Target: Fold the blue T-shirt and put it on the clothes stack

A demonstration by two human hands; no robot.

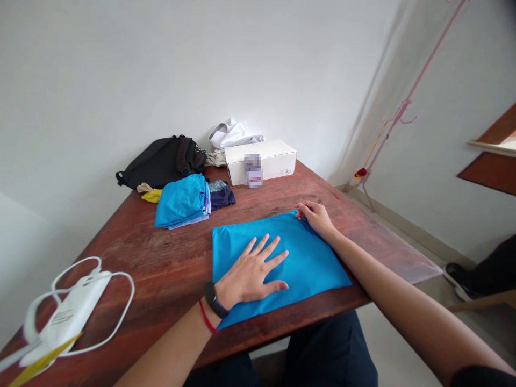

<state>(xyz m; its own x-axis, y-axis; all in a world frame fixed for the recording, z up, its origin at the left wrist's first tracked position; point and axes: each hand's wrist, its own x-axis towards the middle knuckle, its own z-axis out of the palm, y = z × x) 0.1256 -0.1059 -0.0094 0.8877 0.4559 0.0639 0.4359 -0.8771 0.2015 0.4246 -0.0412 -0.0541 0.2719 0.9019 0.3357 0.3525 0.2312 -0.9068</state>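
A blue cloth point(310, 263) lies flat, close to the table's front edge, its outline roughly four-sided. My left hand point(256, 271) rests palm down on its left half with the fingers spread; a black band and a red string circle that wrist. At the cloth's far right corner, my right hand point(312, 215) has its fingers curled in, with thumb and fingertips close together at the fabric edge. Beyond the cloth to the left sits a folded stack of blue cloth point(181, 200), with lilac fabric showing underneath.
A white box point(278, 161) stands at the back of the wooden table point(161, 258), near a black backpack point(155, 161) and a white bag point(236, 133). Dark folded cloth point(222, 196) lies beside the blue stack. A white power strip point(76, 312) with looping cables occupies the left side.
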